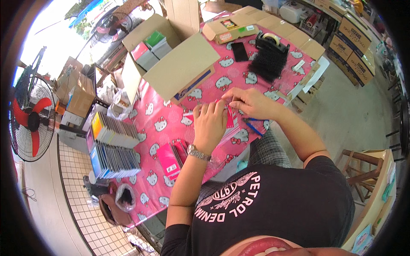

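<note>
My left hand (209, 123), with a metal watch on its wrist, lies fingers outstretched over a pink-covered book (231, 121) at the table's near edge. My right hand (250, 102) is at the far edge of that book, thumb and fingers curled close together. What they pinch, if anything, is too small to tell. Blue-handled pliers (253, 127) lie just right of the book. Several pink notebooks (169, 161) rest beside my left forearm. Beyond my right hand is a bundle of black binding coils (267, 64).
An open cardboard box (181, 68) holds green and red books. Stacked spiral notebooks (114, 160) line the left edge, near a lined bin (125, 198). A phone (240, 51), a flat carton (230, 32) and a tape dispenser (270, 40) sit farther back. A fan (33, 121) stands left.
</note>
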Demonstrator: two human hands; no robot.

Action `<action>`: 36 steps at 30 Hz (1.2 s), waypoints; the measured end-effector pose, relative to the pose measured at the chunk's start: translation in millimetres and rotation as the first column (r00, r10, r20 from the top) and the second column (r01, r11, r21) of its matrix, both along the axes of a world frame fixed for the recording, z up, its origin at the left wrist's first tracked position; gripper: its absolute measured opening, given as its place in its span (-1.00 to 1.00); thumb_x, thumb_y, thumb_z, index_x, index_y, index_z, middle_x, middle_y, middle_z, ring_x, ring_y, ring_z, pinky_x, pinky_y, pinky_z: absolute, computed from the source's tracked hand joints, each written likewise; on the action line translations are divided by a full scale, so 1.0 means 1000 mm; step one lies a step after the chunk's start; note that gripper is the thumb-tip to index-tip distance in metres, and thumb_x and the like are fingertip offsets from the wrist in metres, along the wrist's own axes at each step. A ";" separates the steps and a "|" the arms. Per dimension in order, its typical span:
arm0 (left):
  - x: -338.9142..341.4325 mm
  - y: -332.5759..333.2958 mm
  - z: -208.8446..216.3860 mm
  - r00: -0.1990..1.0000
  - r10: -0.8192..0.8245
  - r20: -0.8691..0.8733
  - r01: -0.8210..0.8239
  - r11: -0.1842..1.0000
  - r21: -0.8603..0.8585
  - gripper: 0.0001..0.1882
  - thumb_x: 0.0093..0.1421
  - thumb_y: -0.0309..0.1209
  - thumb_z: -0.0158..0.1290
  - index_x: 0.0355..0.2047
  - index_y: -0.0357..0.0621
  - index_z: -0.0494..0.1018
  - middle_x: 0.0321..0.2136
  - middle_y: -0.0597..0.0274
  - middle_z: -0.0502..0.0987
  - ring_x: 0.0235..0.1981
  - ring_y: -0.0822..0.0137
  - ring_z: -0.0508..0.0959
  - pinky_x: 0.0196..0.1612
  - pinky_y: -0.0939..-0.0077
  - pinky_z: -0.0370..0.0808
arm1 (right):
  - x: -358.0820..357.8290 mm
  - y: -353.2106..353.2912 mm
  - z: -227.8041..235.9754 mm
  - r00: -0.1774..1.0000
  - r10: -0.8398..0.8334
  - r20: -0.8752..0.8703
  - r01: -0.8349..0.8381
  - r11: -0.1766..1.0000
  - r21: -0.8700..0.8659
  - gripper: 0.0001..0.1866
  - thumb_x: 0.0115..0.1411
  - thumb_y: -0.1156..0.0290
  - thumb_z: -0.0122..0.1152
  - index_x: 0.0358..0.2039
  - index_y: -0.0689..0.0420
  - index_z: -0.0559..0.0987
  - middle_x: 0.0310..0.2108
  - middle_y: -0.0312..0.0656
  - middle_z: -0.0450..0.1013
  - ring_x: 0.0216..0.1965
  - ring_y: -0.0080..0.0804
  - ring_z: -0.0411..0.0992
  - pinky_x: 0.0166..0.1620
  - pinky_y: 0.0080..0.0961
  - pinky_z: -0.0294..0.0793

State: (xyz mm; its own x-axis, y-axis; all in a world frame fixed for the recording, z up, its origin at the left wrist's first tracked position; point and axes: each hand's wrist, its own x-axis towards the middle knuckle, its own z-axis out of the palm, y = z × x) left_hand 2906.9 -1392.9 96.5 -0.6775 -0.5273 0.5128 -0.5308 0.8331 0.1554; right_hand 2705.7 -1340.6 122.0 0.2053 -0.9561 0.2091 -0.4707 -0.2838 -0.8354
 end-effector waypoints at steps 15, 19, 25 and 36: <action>0.014 -0.001 -0.005 0.999 0.035 0.016 -0.036 0.999 0.034 -0.75 0.31 -0.25 0.08 -0.11 -0.12 0.47 -0.19 0.15 0.57 0.01 0.06 0.47 0.11 0.06 0.30 | -0.021 -0.068 -0.243 0.500 -0.512 -0.699 0.497 0.830 -0.253 -0.25 0.26 -0.09 0.15 0.35 0.00 0.25 0.35 0.24 0.10 0.28 0.42 0.16 0.26 0.17 0.25; 0.013 0.007 -0.009 0.970 0.242 -0.030 -0.243 0.968 -0.057 -0.67 0.24 -0.12 0.17 -0.17 -0.10 0.50 -0.13 0.19 0.53 0.07 0.09 0.40 0.09 -0.03 0.29 | -0.043 -0.086 -0.202 0.857 -0.263 -0.443 0.366 0.916 0.166 -0.26 0.23 0.04 0.15 0.37 0.01 0.23 0.29 0.13 0.23 0.31 0.13 0.20 0.31 0.03 0.22; 0.015 -0.004 -0.016 0.983 0.170 -0.067 -0.160 0.978 0.138 -0.60 0.12 -0.08 0.27 -0.19 -0.07 0.50 -0.19 0.19 0.50 -0.04 0.06 0.43 0.03 -0.06 0.28 | -0.029 -0.042 -0.025 0.358 0.295 0.886 -0.620 0.784 -0.010 -0.31 0.17 0.25 0.03 0.34 0.13 0.32 0.18 -0.12 0.41 0.24 -0.28 0.32 0.31 -0.32 0.23; 0.020 0.001 -0.009 0.988 0.139 -0.072 -0.131 0.986 0.106 -0.60 0.05 -0.15 0.32 -0.19 -0.11 0.54 -0.23 0.21 0.48 -0.09 0.11 0.43 -0.01 0.13 0.32 | -0.027 -0.047 -0.025 0.688 0.356 0.632 -0.582 0.792 0.186 -0.12 0.00 0.21 0.29 0.33 0.31 0.28 0.20 -0.05 0.38 0.26 -0.27 0.32 0.36 -0.30 0.18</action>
